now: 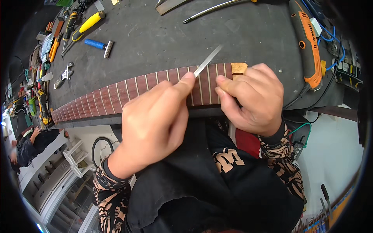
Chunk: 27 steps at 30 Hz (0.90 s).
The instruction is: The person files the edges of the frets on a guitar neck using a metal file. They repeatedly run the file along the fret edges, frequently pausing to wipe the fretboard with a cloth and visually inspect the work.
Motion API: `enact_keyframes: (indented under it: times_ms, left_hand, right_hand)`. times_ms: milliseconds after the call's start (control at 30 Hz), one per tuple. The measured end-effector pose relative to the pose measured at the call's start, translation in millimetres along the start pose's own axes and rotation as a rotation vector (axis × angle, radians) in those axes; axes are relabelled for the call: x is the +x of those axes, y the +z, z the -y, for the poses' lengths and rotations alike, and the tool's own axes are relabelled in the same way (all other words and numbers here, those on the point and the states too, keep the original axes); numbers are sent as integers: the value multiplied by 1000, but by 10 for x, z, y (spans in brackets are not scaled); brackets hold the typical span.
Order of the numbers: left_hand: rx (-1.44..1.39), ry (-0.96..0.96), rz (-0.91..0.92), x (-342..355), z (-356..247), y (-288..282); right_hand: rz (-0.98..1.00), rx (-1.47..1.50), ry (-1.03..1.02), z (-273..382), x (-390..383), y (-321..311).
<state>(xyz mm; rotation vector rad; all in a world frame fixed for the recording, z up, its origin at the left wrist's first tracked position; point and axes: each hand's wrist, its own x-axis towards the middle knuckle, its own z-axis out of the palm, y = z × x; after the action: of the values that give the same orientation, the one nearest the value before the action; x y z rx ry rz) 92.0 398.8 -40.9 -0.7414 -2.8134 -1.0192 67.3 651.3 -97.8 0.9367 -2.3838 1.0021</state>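
A long guitar neck (116, 95) lies along the bench's near edge, its reddish-brown fretboard up, with metal frets across it. Over its right half, my left hand (153, 116) is closed on a thin metal file (208, 60), whose narrow tip slants up and right past the far edge of the neck. The grip end is hidden in my fingers. My right hand (254, 99) is closed at the neck's right end, thumb and forefinger tips close together over the last frets. Whatever is between them is hidden. A pale wooden end (238, 67) shows beyond that hand.
Behind the neck on the dark bench (155, 46) lie a blue-handled roller-like tool (99, 46), a yellow-handled tool (88, 25) and an adjustable wrench (65, 74). An orange-and-black power tool (307, 46) with a cord sits at right. Another person (29, 145) is at far left.
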Motion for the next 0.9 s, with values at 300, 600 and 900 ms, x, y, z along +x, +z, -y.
enact_keyframes:
  times_ms: [300,600,900]
  left_hand:
    - [52,2,47,-179,-124,3]
    - [121,126,-9,102,22,133]
    - [-63,-63,24,-145,-202,73]
  right_hand:
    - [-35,26,47,37,-109,-26]
    - [0,-18,14,5,-119,-64]
    - [-9,-8,15,-7,-158,-46]
